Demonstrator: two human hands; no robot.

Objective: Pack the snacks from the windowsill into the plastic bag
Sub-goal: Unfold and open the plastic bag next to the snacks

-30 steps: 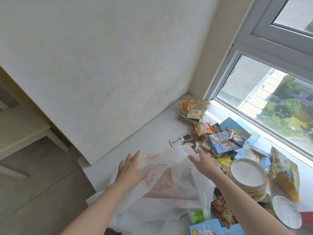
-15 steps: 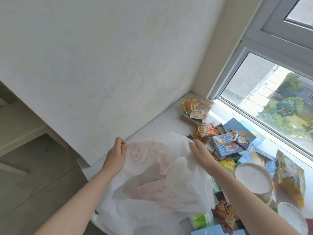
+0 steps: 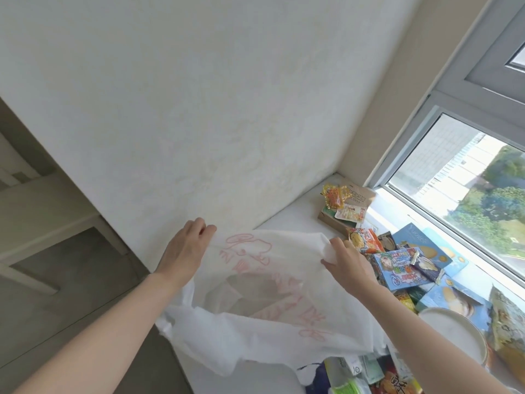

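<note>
Many snacks (image 3: pixel 403 268) on white windowsill (image 3: pixel 298 223), plain wall (image 3: pixel 199 109), window (image 3: pixel 468 194) rt

One head-worn view, looking forward and down, close over the windowsill (image 3: pixel 287 223) corner

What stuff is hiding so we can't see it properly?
All in the head view:
- Inside of the plastic bag: held between left hand and right hand; no opening visible.
- Green-lidded container: cut off by the bottom edge.
- Yellow packet: cut off by the right edge.
- Sill under the bag: covered.
</note>
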